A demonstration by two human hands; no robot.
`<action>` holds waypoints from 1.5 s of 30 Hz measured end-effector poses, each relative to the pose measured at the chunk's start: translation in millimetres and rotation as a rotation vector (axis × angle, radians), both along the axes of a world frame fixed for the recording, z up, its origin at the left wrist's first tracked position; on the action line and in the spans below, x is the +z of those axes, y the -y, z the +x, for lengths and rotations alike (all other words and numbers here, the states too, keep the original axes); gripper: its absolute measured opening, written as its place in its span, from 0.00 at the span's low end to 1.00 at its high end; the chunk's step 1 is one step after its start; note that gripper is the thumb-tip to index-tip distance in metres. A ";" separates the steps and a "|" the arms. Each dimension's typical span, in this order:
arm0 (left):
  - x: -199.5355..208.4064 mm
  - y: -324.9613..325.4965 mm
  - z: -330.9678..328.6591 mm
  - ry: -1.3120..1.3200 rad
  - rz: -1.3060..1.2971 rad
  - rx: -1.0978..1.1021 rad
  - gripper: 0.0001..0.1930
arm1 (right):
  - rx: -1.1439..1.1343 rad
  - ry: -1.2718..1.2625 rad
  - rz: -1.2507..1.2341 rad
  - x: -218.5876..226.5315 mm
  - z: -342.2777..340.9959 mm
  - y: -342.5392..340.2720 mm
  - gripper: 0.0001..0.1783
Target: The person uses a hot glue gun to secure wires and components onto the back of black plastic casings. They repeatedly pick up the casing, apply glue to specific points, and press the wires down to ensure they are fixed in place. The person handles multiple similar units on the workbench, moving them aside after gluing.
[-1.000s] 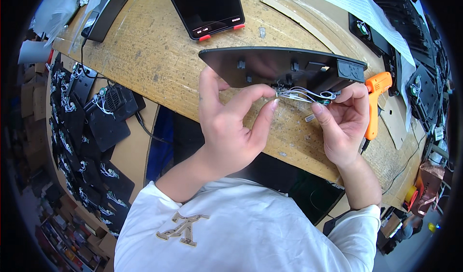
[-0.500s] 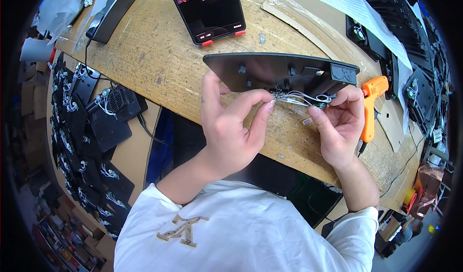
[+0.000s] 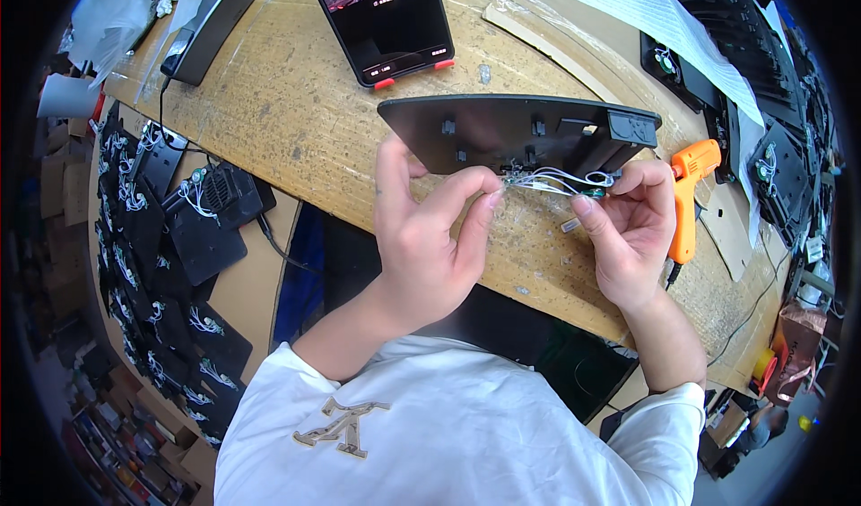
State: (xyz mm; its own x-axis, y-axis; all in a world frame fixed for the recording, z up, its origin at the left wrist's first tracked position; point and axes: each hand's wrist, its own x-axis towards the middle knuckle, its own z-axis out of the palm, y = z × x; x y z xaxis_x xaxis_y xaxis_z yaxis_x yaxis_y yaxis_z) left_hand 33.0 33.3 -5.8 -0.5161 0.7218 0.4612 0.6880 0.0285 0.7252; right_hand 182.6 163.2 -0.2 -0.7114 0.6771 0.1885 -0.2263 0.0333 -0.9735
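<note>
Left hand (image 3: 430, 237) and right hand (image 3: 632, 228) pinched shut on thin white wires (image 3: 560, 181), flat black plastic panel (image 3: 511, 134) above, scuffed wooden workbench (image 3: 296, 112), orange glue gun (image 3: 686, 197) alongside.

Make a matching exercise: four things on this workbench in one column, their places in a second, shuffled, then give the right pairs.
Things:
1. black panel
2. orange glue gun
3. phone
4. white wires

Places:
A. propped at the far side of the bench
B. between the fingers of both hands
C. right of the right hand
D. on the bench just beyond the left hand

Pairs: 1-D, 2-C, 3-A, 4-B
</note>
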 end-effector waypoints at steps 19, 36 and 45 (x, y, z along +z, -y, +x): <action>-0.8 3.4 -0.6 -0.027 -0.024 0.003 0.06 | 0.000 0.022 0.005 4.8 -3.2 1.6 0.18; -6.1 7.1 -3.0 -0.018 0.009 -0.026 0.05 | -0.010 0.011 -0.009 1.5 -1.7 -2.4 0.17; -4.8 6.0 5.0 0.092 0.044 0.030 0.05 | -0.005 0.001 -0.019 0.2 -1.1 -1.5 0.16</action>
State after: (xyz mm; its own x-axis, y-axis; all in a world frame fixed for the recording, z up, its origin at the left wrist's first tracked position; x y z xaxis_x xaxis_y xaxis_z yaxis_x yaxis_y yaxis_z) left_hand 38.0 27.3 -10.6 -0.5784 0.6857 0.4419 0.6179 0.0146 0.7861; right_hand 181.5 164.7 0.0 -0.7080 0.6843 0.1748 -0.2249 0.0163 -0.9743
